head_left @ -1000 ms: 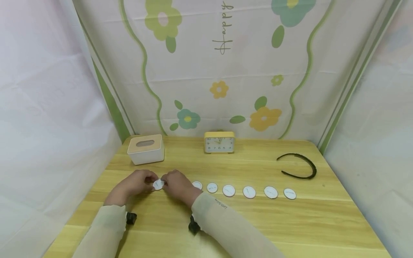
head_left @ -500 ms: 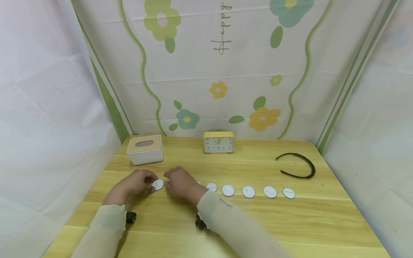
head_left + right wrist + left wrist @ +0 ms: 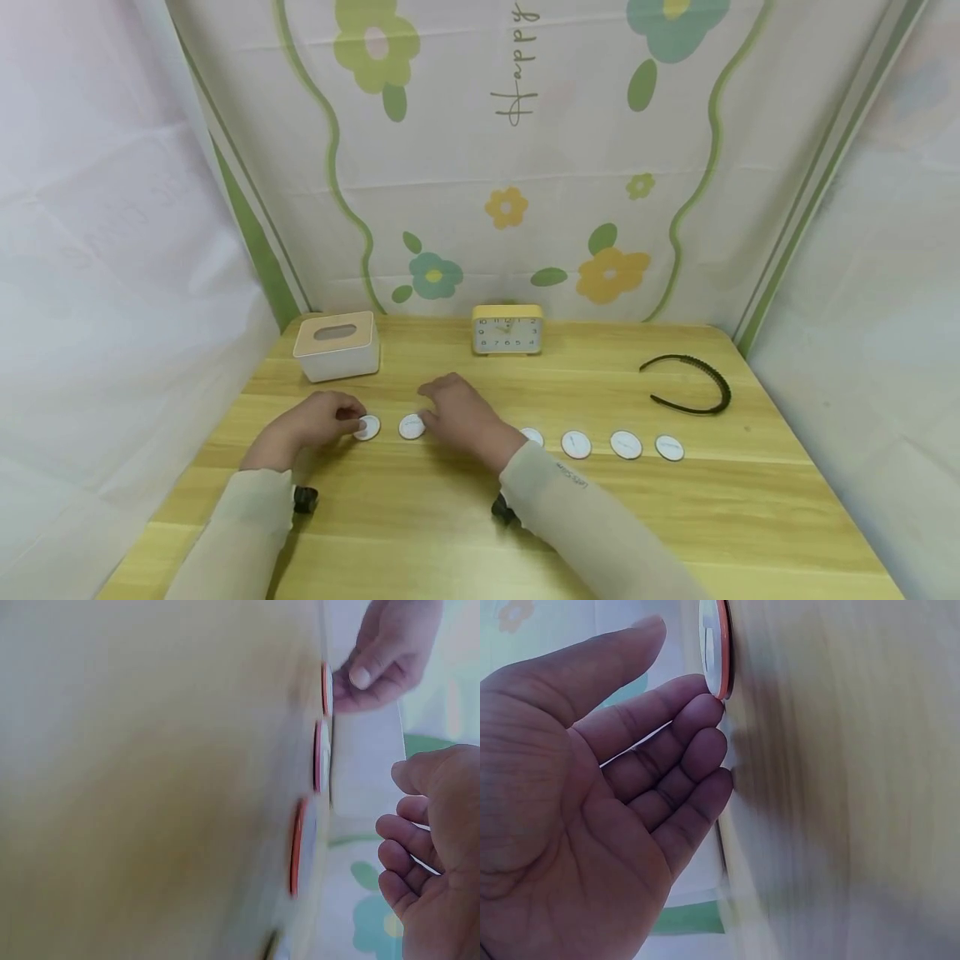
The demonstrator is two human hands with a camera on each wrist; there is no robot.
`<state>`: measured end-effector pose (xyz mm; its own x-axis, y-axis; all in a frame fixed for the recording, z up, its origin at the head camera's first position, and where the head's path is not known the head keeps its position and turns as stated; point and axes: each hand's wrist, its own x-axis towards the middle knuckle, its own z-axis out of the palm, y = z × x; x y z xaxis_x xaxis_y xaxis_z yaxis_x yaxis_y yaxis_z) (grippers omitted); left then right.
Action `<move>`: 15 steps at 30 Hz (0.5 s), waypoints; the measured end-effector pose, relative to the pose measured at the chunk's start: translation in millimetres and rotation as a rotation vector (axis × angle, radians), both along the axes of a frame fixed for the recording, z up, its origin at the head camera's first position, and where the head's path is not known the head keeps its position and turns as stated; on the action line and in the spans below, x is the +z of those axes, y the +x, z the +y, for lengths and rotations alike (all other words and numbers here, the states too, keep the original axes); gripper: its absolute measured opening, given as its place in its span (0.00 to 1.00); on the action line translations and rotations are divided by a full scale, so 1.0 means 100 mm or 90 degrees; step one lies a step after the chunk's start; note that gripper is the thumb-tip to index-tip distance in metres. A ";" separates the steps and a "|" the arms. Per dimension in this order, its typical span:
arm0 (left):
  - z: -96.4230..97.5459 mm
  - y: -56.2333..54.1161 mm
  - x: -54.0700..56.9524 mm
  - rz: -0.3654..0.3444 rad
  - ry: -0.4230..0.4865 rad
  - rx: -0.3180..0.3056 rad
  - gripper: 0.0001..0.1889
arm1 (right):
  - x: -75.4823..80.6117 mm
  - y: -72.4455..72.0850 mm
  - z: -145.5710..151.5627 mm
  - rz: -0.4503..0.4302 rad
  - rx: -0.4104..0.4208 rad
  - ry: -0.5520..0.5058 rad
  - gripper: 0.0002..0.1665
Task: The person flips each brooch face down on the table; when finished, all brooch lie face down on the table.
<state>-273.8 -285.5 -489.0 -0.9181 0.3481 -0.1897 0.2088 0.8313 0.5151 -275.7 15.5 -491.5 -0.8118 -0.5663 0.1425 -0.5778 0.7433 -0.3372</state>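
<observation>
A thin white disc [image 3: 367, 428] with an orange-red rim [image 3: 723, 652] and small markings lies flat at the row's left end. My left hand [image 3: 318, 418] rests beside it; in the left wrist view its loosely bent fingertips touch the disc's edge and the wood, while the thumb stands away. A second white disc [image 3: 410, 427] lies just right of that one. Above the table, by this second disc, my right hand [image 3: 461, 417] hovers with loosely bent fingers and nothing held. Its hand and forearm hide part of the row.
Several similar discs [image 3: 576, 445] continue the row rightward. A tissue box [image 3: 339, 358] stands behind the left hand, a yellow alarm clock [image 3: 507, 330] at back centre. A black headband [image 3: 723, 392] lies at right. Printed cloth walls [image 3: 450, 158] enclose the wooden table [image 3: 420, 550].
My right hand has left the leftmost disc and moved rightward, uncovering the second disc. The left hand has stayed by the leftmost disc.
</observation>
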 end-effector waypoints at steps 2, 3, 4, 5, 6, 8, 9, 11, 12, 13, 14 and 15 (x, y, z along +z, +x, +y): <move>0.00 0.00 0.00 0.001 0.001 -0.002 0.10 | 0.01 -0.01 0.11 0.008 -0.009 0.001 0.26; 0.00 0.00 0.00 0.000 0.003 -0.004 0.10 | 0.02 -0.01 0.16 0.008 -0.014 -0.005 0.26; 0.00 0.00 0.01 0.000 0.004 -0.003 0.10 | 0.03 -0.02 0.22 0.009 -0.020 -0.008 0.26; 0.01 -0.01 0.01 0.000 0.003 -0.002 0.09 | 0.04 -0.02 0.27 0.009 -0.026 -0.011 0.26; 0.01 -0.01 0.02 0.001 0.002 0.000 0.09 | 0.05 -0.02 0.32 0.005 -0.033 -0.016 0.26; 0.02 -0.03 0.03 0.007 -0.002 0.000 0.08 | 0.08 -0.01 0.42 0.007 -0.044 -0.029 0.26; 0.03 -0.03 0.03 0.012 -0.004 0.000 0.08 | 0.10 -0.01 0.47 0.007 -0.049 -0.035 0.26; 0.06 -0.05 0.04 0.036 -0.012 0.001 0.10 | 0.13 -0.01 0.56 0.011 -0.058 -0.044 0.27; 0.08 -0.06 0.05 0.050 -0.012 0.002 0.12 | 0.13 -0.01 0.61 0.013 -0.065 -0.048 0.28; 0.11 -0.06 0.05 0.065 -0.012 0.003 0.14 | 0.14 -0.01 0.65 0.016 -0.071 -0.053 0.28; 0.14 -0.07 0.06 0.077 -0.011 0.008 0.17 | 0.14 -0.02 0.69 0.019 -0.076 -0.051 0.28; 0.17 -0.08 0.07 0.087 -0.007 0.014 0.20 | 0.14 -0.03 0.73 0.022 -0.084 -0.050 0.29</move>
